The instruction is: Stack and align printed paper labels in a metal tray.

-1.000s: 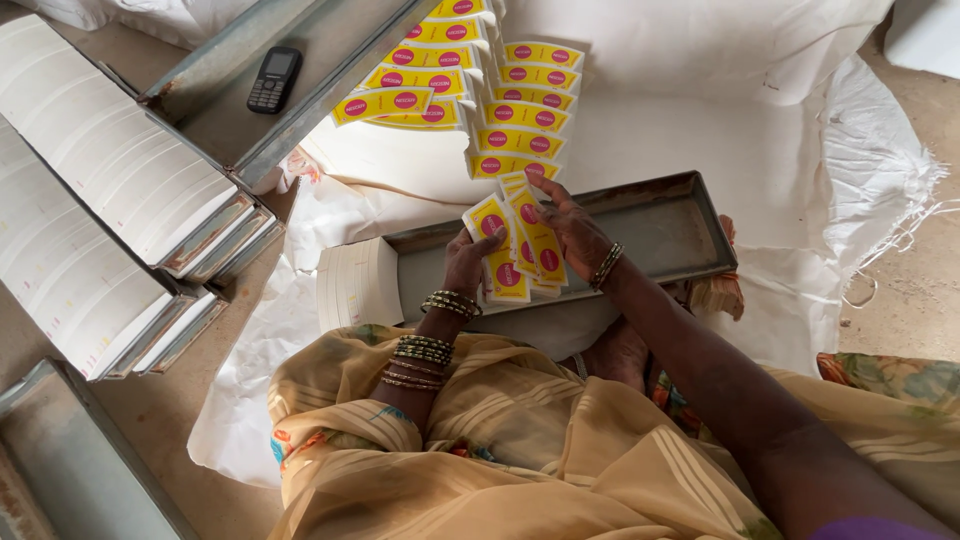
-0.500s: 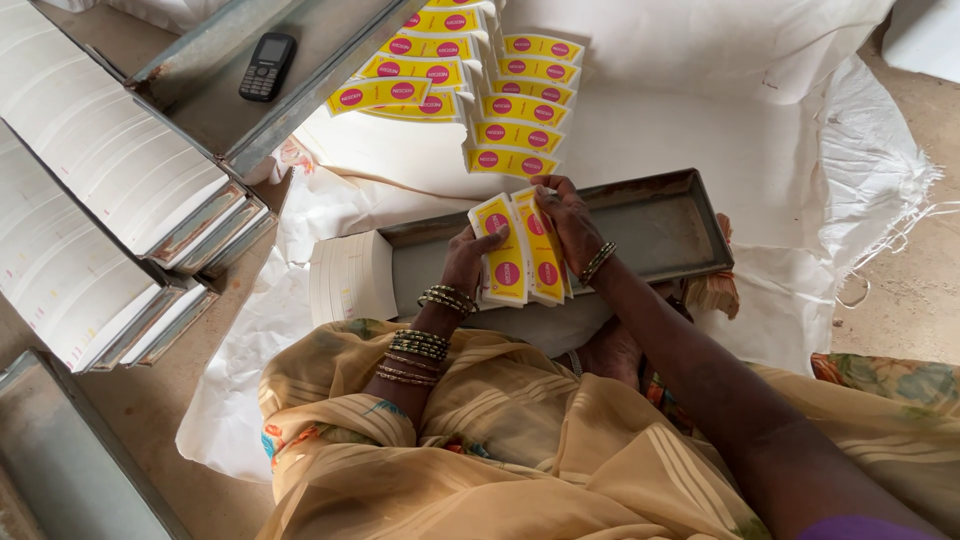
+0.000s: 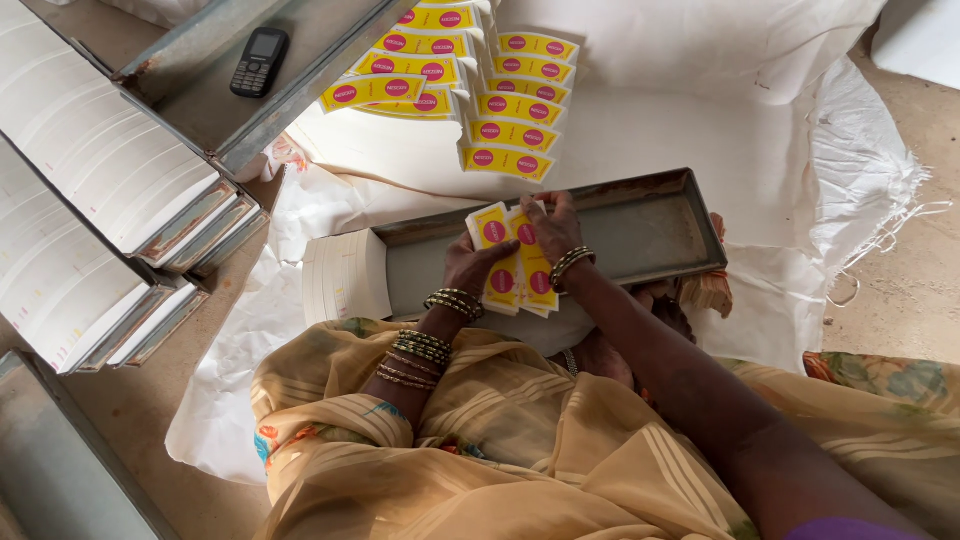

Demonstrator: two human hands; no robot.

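Observation:
My left hand (image 3: 468,268) and my right hand (image 3: 552,226) both grip a stack of small yellow labels with pink round marks (image 3: 510,260), held upright over a long grey metal tray (image 3: 640,228) that rests on my lap. The left hand holds the stack from below on the left, the right hand covers its top right edge. A white block of packed stock (image 3: 344,275) fills the tray's left end. Bangles circle both wrists.
Rows of the same yellow labels (image 3: 470,85) lie fanned out on a white sack cloth (image 3: 700,120) ahead. At the left stand metal trays packed with white stock (image 3: 90,190); a black mobile phone (image 3: 259,61) lies in one empty tray. Bare floor at right.
Both hands have squared the fanned labels into a tighter stack and lowered it a little toward the tray; the view has shifted slightly.

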